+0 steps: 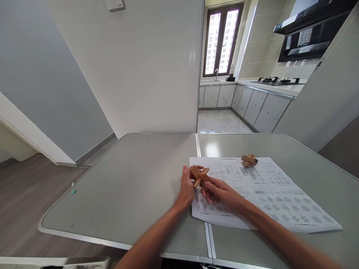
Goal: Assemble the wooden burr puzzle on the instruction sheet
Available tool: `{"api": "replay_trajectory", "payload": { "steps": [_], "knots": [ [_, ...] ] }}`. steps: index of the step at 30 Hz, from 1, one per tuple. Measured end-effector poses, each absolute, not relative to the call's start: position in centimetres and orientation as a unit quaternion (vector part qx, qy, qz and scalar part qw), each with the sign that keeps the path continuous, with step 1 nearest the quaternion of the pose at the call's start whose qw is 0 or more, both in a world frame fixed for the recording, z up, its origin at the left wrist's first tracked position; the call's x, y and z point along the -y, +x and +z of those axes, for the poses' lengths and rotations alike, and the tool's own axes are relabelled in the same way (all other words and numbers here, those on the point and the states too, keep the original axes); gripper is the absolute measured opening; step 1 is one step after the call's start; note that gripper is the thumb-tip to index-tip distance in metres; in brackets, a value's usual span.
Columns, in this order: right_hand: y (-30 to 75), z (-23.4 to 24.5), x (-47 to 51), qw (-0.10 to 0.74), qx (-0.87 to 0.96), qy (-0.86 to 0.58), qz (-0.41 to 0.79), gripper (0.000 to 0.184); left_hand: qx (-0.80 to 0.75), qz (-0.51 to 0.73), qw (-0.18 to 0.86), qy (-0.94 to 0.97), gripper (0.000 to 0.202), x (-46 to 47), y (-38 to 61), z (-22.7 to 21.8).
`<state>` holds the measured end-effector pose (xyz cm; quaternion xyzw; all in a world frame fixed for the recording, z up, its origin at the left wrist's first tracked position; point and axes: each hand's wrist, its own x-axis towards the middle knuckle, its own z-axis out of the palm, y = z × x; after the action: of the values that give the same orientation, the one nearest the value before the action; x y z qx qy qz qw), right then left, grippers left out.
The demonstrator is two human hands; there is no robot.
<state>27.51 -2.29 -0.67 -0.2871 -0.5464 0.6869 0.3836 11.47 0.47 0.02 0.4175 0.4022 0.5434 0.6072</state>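
Observation:
Both my hands hold a small wooden puzzle of crossed brown sticks, just above the left end of a printed instruction sheet. My left hand grips it from the left with fingers curled. My right hand pinches it from the right and below. A second cluster of wooden puzzle pieces lies on the far part of the sheet, apart from both hands.
The grey folding table has a centre seam and metal rim; a small teal dot sits near its left edge. Behind stand a white wall and an open kitchen with cabinets, a stove and a window.

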Motion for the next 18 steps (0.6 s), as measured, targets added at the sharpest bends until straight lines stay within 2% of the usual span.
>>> {"api": "replay_trajectory", "payload": {
  "steps": [3, 9, 13, 18],
  "knots": [
    [27.6, -0.7, 2.1, 0.408, 0.482, -0.282, 0.722, 0.039, -0.410, 0.546, 0.561, 0.468, 0.075, -0.8, 11.5, -0.2],
    [29.3, -1.3, 0.4, 0.525, 0.356, -0.311, 0.708, 0.031, -0.458, 0.568, 0.471, 0.496, 0.055, -1.6, 11.6, -0.8],
    [31.6, -2.6, -1.3, 0.606, 0.304, -0.328, 0.658, 0.024, -0.467, 0.553, 0.457, 0.517, 0.041, -1.7, 11.7, -1.0],
    [34.4, -4.0, -3.1, 0.663, 0.254, -0.298, 0.638, 0.021, -0.471, 0.533, 0.446, 0.543, 0.033, -1.6, 11.7, -0.9]
  ]
}}
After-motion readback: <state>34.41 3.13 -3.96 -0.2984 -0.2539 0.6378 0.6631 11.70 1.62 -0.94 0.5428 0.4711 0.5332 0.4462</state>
